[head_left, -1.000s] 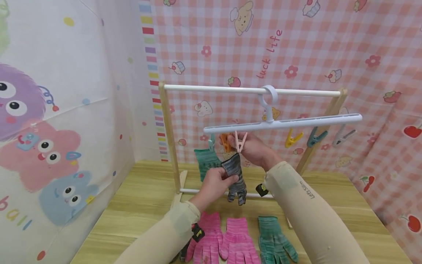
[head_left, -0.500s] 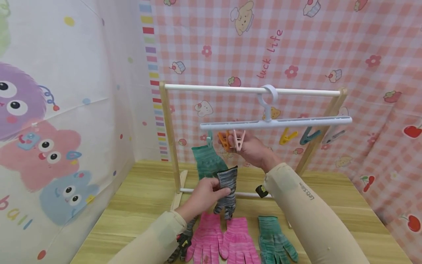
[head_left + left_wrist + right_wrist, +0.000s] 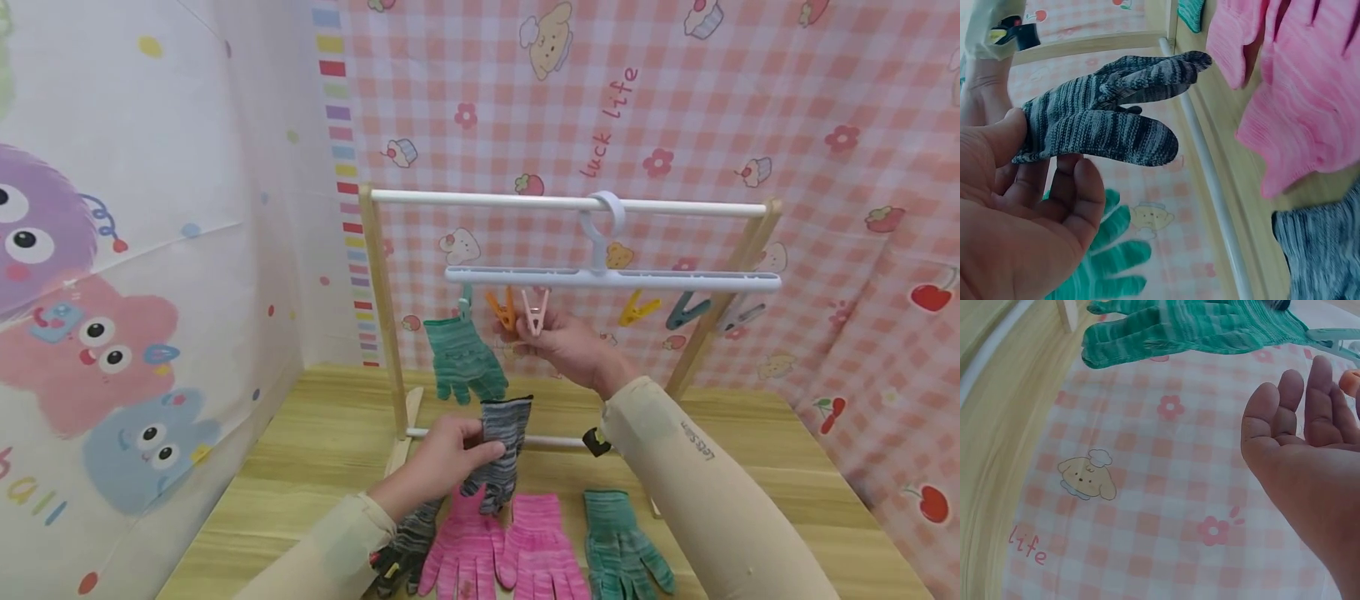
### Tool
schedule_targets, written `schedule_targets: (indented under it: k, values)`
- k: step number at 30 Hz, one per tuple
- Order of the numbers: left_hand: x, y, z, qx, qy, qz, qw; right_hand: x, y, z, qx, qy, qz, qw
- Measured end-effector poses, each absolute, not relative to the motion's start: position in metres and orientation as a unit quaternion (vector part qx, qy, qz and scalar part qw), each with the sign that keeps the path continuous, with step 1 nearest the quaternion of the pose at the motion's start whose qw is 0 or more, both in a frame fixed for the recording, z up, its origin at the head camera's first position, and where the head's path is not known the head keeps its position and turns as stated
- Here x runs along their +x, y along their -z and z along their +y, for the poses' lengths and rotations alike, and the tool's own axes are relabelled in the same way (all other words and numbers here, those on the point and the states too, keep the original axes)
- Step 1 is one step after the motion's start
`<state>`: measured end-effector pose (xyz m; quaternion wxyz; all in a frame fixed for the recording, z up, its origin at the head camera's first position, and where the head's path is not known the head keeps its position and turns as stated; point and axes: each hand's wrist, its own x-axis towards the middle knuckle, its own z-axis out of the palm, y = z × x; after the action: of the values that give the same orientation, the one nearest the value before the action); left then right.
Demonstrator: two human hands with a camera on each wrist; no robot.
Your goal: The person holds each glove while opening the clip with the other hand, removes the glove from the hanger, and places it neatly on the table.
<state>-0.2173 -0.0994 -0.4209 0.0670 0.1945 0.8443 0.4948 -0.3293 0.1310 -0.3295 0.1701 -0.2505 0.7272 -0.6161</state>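
Observation:
A grey-and-black striped knit glove [image 3: 504,442] is pinched near its cuff by my left hand [image 3: 431,458]; its fingers hang down. In the left wrist view, the thumb and fingers grip this glove [image 3: 1097,119] at the cuff edge. My right hand [image 3: 566,346] is up under the hanger at the pink clothespin [image 3: 535,312], beside the orange clothespin [image 3: 502,308]. Whether it pinches either one is hidden. Its fingers [image 3: 1319,406] look loosely bent in the right wrist view. A green glove [image 3: 467,358] hangs from a light green clothespin [image 3: 466,304] on the left.
The pale hanger [image 3: 615,279] hangs from a rack's white bar [image 3: 487,199]. Yellow [image 3: 639,308], teal [image 3: 688,311] and grey [image 3: 742,317] clothespins dangle on its right. On the table [image 3: 285,492] lie pink gloves [image 3: 543,542], a green glove [image 3: 622,537] and a dark striped glove [image 3: 412,537].
My left hand has drawn the striped glove down and left, away from the pink clothespin. The hanger has swung level and shifted left. My right hand stays by the clothespins.

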Motion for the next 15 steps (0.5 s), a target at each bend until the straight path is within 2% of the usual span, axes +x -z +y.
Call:
schedule_targets:
  k: [8, 15]
  values:
    - [-0.201, 0.425, -0.142, 0.182, -0.48, 0.854, 0.084, -0.317, 0.353, 0.148, -0.259, 0.533, 0.783, 0.191]
    - [-0.191, 0.424, -0.202, 0.144, -0.493, 0.851, 0.107, -0.31, 0.372, 0.166, -0.246, 0.541, 0.779, 0.198]
